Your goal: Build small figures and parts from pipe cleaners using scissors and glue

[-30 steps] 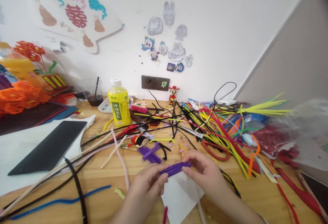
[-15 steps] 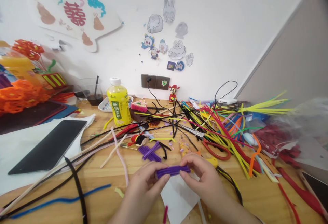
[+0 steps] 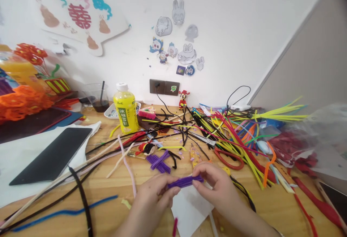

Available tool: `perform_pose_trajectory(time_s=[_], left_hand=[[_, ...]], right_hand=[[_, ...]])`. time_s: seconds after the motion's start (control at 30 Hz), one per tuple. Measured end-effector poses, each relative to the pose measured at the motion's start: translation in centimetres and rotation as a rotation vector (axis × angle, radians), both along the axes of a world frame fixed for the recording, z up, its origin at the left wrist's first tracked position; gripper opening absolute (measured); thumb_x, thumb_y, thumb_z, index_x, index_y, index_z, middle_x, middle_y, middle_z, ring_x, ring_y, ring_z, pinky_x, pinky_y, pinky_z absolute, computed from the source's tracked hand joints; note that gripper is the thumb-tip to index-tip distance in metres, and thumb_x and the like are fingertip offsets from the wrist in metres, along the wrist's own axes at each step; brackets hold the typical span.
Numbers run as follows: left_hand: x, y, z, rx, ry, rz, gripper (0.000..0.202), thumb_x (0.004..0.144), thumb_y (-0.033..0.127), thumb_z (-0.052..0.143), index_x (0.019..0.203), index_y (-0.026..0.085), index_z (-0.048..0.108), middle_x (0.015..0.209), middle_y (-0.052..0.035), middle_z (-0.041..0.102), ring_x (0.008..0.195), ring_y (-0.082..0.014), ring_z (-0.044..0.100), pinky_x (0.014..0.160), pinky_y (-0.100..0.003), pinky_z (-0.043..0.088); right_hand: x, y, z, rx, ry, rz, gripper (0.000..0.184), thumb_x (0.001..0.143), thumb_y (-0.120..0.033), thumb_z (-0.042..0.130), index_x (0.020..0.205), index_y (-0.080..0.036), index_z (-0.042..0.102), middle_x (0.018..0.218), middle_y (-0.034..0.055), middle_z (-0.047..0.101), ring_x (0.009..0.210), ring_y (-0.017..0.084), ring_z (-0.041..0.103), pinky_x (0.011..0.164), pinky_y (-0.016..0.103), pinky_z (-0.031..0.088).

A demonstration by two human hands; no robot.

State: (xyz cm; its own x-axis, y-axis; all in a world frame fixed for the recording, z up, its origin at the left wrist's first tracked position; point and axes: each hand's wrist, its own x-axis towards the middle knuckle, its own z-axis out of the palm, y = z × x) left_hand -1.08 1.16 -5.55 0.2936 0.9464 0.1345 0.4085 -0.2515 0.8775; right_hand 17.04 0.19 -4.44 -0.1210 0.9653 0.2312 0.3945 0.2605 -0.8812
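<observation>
Between my two hands I hold a flat bundle of purple pipe cleaners [image 3: 184,182] level above the table. My left hand [image 3: 155,195] pinches its left end between thumb and fingers. At the right end, the thumb and fingertips of my right hand [image 3: 214,184] are closed on it. Below the bundle lies a sheet of white paper [image 3: 189,210]. Just beyond my hands rests a second purple piece [image 3: 158,162], with strands crossed over a row of others. A glue gun [image 3: 195,154], its tip speckled with residue, sits past my right hand, partly hidden by it.
Orange-handled scissors [image 3: 230,159] lie among a heap of coloured pipe cleaners [image 3: 238,132] on the right. A yellow drink bottle [image 3: 126,108] and a cup with dark liquid [image 3: 99,103] stand behind. To the left, a black tablet [image 3: 54,157] rests on white paper, with long stems nearby.
The purple bundle and both hands have shifted slightly to the right, and the bundle's tilt has altered a little. Both hands keep their pinch on it.
</observation>
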Motion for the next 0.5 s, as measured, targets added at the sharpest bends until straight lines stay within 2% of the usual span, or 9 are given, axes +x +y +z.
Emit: perform_pose_trajectory(time_s=[0.17,0.33,0.5], left_hand=[[-0.10,-0.13,0.16,0.006,0.044,-0.056,0.018,0.076,0.027,0.051,0.067,0.019,0.064,0.051,-0.0006,0.059,0.058,-0.0160,0.058,0.058,-0.022,0.044],[-0.17,0.09,-0.06,-0.001,0.116,-0.165,0.016,0.073,0.025,0.054,0.085,0.022,0.065,0.081,-0.0043,0.068,0.076,-0.0186,0.060,0.069,-0.024,0.044],[-0.03,-0.31,-0.07,-0.050,0.243,-0.207,0.017,0.078,0.025,0.046,0.083,0.021,0.061,0.080,-0.0040,0.066,0.075,-0.0177,0.059,0.066,-0.024,0.043]], right_hand=[[0.44,0.11,0.26,-0.045,0.027,0.017,0.004,0.067,-0.017,0.058,0.071,-0.018,0.058,0.071,0.0013,0.058,0.069,0.015,0.054,0.063,0.025,0.044],[0.81,0.33,0.23,-0.188,0.108,0.053,0.011,0.066,-0.026,0.062,0.072,-0.017,0.059,0.068,0.0015,0.058,0.065,0.015,0.055,0.060,0.026,0.044],[0.69,0.23,0.22,-0.201,0.144,0.025,0.017,0.065,-0.031,0.065,0.073,-0.016,0.061,0.067,0.0017,0.059,0.062,0.014,0.054,0.057,0.025,0.044]])
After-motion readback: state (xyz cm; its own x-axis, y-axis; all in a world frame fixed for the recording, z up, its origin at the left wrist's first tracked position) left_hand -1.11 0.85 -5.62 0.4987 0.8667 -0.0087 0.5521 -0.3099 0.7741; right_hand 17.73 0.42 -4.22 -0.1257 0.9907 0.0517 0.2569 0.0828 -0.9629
